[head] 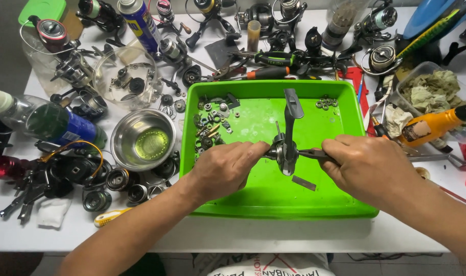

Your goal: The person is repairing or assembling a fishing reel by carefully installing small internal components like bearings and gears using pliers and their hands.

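Both-handed grip on reel body (285,148), green tray (345,110).

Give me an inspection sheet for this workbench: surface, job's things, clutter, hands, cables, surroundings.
Surface: white table, crowded at the back and left.
Job's things: grey reel body with upright stem, held over the green tray; slim tool meets it from the right.
Clutter: small parts in the tray's left corner, steel bowl, spray can, orange bottle, spare reels, pliers.
Hands: left hand grips the reel body; right hand holds the tool.
Cables: nothing seen.
Surroundings: rag tub at right.
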